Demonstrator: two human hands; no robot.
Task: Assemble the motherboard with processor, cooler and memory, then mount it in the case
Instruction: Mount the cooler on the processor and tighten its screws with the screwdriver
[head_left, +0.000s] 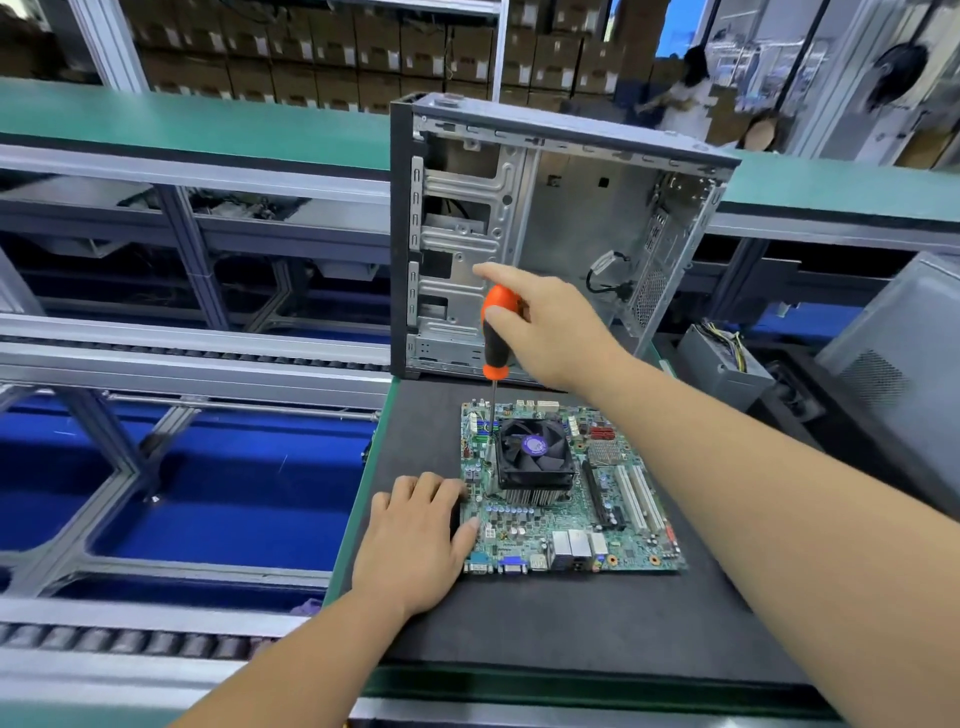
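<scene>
One green motherboard (566, 525) lay flat on the dark mat of the desk (571, 623), with one black cooler (534, 453) seated on it, its fan facing up and the finned heatsink showing below the fan. The right hand (550, 327) was wrapped around the orange-and-black handle of a single screwdriver (496, 338), index finger stretched out past the top; the shaft stood nearly upright, its tip down at the cooler's left edge, probably on a mounting screw, though the contact point was too small to make out. The left hand (415, 540) lay flat with fingers relaxed, pressing on the motherboard's near-left edge. One open computer case (545, 234) stood upright at the far side of the desk, holding drive bays on its left and a loose black-and-white cable at its lower right. A grey power supply (722, 364) sat to the right, partly cut off by the right forearm.
</scene>
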